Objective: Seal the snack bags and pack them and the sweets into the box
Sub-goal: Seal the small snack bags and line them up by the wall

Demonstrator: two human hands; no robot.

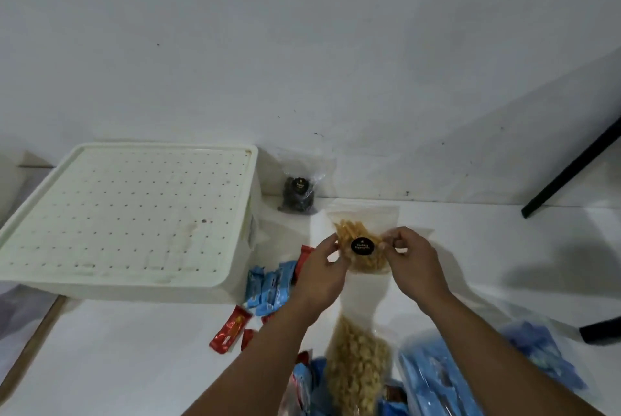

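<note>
1. White tabletop (470,247) under a bare white wall, and I've got the clear snack bag (364,241) of yellow sticks held up over it.
2. My left hand (322,268) pinches its left edge, my right hand (415,259) its right.
3. Its unsealed mouth points away from me, beyond both grips.
4. The lidded white box (127,214) sits to the left, nearer my left hand.

Round label (360,246) text too blurred to read; blue packets (437,385) cut off at btm edge.
</note>
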